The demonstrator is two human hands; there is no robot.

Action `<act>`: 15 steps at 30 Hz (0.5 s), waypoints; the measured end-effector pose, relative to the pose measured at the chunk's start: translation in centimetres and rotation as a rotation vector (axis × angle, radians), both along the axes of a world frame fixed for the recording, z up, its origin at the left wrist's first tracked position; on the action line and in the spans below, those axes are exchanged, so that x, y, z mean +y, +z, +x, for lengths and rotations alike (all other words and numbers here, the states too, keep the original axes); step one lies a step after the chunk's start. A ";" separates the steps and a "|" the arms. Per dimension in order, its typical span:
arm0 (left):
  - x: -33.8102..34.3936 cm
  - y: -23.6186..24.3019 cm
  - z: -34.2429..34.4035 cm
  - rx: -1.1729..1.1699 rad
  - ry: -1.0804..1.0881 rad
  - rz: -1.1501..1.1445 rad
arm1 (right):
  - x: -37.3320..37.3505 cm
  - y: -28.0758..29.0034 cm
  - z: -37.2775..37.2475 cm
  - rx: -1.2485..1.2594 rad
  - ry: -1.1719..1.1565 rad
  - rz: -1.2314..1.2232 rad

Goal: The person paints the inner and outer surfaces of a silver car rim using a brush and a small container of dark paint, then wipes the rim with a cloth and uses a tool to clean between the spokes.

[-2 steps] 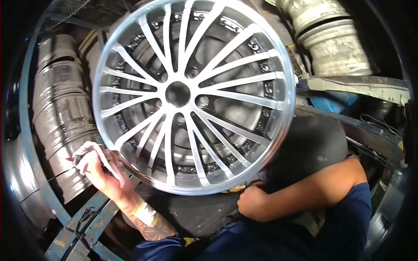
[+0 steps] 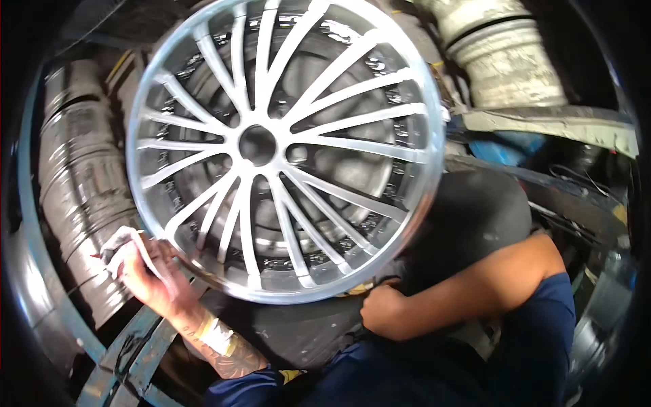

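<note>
A large silver multi-spoke alloy wheel (image 2: pixel 280 129) with a polished outer rim lies tilted, face up, over my dark-clad legs. Black recesses and small shiny hardware show between its spokes. At the wheel's lower left edge, my left hand (image 2: pixel 157 283) is closed on a whitish, grey-stained cloth (image 2: pixel 124 245), with its fingers partly covered. Just below the rim's lower right edge is my right hand (image 2: pixel 384 312), curled into a fist. Its fingertips are hidden, so I cannot make out whether anything is in them. A yellowish scrap (image 2: pixel 358 289) shows beside it under the rim.
Stacked bare metal wheel barrels (image 2: pixel 85 163) line the left side, and more worn barrels (image 2: pixel 505 61) stand at the upper right. Blue metal frame bars (image 2: pixel 125 353) cross at the lower left. A pale beam (image 2: pixel 549 132) and a blue object (image 2: pixel 505 149) are on the right.
The whole view has shifted slightly, so the wheel, hands and surroundings all appear farther left. Both hands keep the same hold and place by the rim.
</note>
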State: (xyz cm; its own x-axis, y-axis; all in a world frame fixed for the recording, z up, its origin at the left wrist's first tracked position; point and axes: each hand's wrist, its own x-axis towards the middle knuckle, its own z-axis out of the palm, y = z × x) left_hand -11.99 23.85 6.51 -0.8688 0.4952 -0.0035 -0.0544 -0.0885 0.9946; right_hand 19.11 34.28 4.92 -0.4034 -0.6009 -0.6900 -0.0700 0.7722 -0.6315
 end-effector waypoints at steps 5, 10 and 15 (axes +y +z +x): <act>-0.3 -1.8 -1.1 0.333 -0.153 0.020 | -0.8 -1.4 -1.1 -0.078 0.136 0.048; 1.3 0.8 -0.5 0.715 -0.024 -0.177 | -3.7 -7.5 -1.7 -0.226 0.104 0.107; 3.7 4.1 0.6 1.468 0.110 -0.429 | -5.6 -0.2 6.9 0.228 -0.302 0.206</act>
